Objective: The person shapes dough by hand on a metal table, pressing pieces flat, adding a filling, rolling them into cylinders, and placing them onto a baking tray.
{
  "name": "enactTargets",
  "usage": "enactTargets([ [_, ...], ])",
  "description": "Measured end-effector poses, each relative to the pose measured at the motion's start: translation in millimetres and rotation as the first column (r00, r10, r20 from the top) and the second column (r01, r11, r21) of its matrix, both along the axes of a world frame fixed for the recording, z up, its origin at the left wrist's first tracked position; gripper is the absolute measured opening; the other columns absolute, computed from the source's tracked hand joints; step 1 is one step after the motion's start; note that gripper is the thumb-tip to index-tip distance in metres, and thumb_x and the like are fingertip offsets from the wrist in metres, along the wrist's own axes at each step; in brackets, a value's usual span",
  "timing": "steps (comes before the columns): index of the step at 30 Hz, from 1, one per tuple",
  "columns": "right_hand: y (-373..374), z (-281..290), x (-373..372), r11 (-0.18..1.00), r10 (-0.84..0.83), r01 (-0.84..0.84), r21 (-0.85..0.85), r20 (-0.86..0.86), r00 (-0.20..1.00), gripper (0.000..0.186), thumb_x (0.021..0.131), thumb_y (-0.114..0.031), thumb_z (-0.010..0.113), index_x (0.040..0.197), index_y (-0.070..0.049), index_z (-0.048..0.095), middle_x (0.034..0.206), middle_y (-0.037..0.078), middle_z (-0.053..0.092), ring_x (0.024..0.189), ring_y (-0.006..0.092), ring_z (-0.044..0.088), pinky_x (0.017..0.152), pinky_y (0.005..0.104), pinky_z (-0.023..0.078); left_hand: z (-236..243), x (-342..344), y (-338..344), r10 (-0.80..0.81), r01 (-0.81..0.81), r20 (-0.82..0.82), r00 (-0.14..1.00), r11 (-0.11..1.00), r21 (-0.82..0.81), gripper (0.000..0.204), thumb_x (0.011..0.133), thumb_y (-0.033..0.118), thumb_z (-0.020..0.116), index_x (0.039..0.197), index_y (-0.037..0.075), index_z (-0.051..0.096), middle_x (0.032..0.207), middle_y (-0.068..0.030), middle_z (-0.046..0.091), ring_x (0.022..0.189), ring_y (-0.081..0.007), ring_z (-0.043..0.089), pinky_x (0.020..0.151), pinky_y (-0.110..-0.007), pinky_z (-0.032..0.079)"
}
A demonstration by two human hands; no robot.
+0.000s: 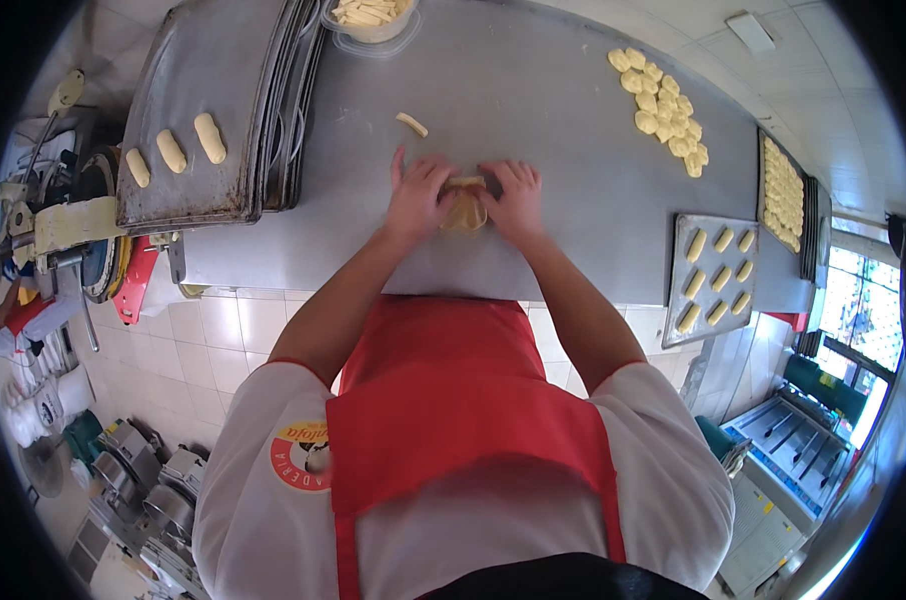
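Observation:
A small flattened piece of dough (464,214) lies on the metal table in front of me, with a pale strip along its far edge. My left hand (419,196) grips its left side, fingers bent over the far edge and the little finger sticking outward. On the other side my right hand (514,198) holds the dough with curled fingers. The fingertips are partly hidden, so the exact pinch is hard to make out. Just beyond my left hand rests a single pale stick (412,124), apart from both hands.
Stacked baking trays (198,60) stand at the left, the top one bearing three dough rolls (171,151). A tub (373,33) of pale sticks sits far back. Dough pieces (663,105) cluster at the far right. Nearer, a tray (679,290) of rolls overhangs the table's front edge.

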State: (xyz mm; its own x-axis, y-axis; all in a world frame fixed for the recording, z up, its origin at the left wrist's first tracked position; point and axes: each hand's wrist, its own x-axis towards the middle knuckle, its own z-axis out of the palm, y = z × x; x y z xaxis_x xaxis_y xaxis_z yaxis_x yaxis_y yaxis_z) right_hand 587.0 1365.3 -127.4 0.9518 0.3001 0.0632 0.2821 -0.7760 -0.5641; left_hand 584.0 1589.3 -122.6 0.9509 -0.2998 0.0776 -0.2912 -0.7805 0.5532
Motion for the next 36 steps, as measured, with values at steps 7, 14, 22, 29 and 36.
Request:
enactTargets([
  [7, -5.1, 18.2, -10.7, 0.999, 0.017, -0.01, -0.052, 0.14, 0.99, 0.039, 0.088, -0.039, 0.082, 0.123, -0.023, 0.079, 0.148, 0.001, 0.061, 0.141, 0.0303, 0.05, 0.121, 0.0535, 0.031, 2.3, -0.6, 14.5, -0.242, 0.233, 0.028, 0.97, 0.956, 0.177, 0.045, 0.101, 0.041, 0.066, 0.14, 0.02, 0.068, 0.146, 0.0022, 0.065, 0.145, -0.022, 0.053, 0.128, -0.071, 0.003],
  [14, -13.1, 15.3, -22.2, 0.977, 0.113, -0.1, -0.186, 0.058, 0.992, 0.041, 0.088, -0.041, 0.081, 0.125, -0.024, 0.079, 0.152, -0.001, 0.059, 0.15, 0.0294, 0.045, 0.125, 0.0576, 0.027, 12.3, -0.7, 11.3, -0.276, 0.284, -0.066, 0.959, 0.925, 0.253, 0.053, 0.098, 0.04, 0.07, 0.146, 0.021, 0.065, 0.154, 0.0005, 0.061, 0.15, -0.0261, 0.048, 0.127, -0.07, 0.0],
  [22, -7.5, 11.2, -23.3, 0.985, 0.101, -0.096, -0.146, 0.03, 0.994, 0.039, 0.088, -0.043, 0.081, 0.125, -0.03, 0.079, 0.155, -0.004, 0.057, 0.154, 0.0277, 0.042, 0.127, 0.0641, 0.022, 2.3, -6.4, 13.9, -0.206, 0.197, 0.009, 0.978, 0.947, 0.254, 0.055, 0.097, 0.042, 0.072, 0.148, 0.024, 0.064, 0.16, 0.0006, 0.056, 0.154, -0.0276, 0.043, 0.125, -0.074, -0.003],
  [29, 1.7, 11.1, -20.5, 0.991, 0.072, -0.056, -0.121, 0.135, 0.988, 0.041, 0.087, -0.047, 0.082, 0.124, -0.031, 0.08, 0.159, -0.007, 0.055, 0.156, 0.0266, 0.039, 0.126, 0.066, 0.021, -4.7, -9.5, 20.2, -0.176, 0.153, 0.108, 0.978, 0.969, 0.195, 0.051, 0.096, 0.046, 0.073, 0.143, 0.027, 0.069, 0.164, 0.001, 0.052, 0.156, -0.0274, 0.04, 0.125, -0.074, -0.003],
  [36, 1.0, 11.8, -30.4, 0.994, 0.058, -0.05, -0.098, 0.078, 0.995, 0.041, 0.087, -0.049, 0.082, 0.125, -0.031, 0.079, 0.159, -0.007, 0.055, 0.157, 0.0278, 0.038, 0.126, 0.0662, 0.021, -1.2, -11.9, 20.0, -0.211, 0.192, 0.083, 0.974, 0.961, 0.198, 0.05, 0.098, 0.051, 0.07, 0.142, 0.027, 0.069, 0.163, 0.0024, 0.053, 0.157, -0.0277, 0.038, 0.123, -0.076, -0.002],
])
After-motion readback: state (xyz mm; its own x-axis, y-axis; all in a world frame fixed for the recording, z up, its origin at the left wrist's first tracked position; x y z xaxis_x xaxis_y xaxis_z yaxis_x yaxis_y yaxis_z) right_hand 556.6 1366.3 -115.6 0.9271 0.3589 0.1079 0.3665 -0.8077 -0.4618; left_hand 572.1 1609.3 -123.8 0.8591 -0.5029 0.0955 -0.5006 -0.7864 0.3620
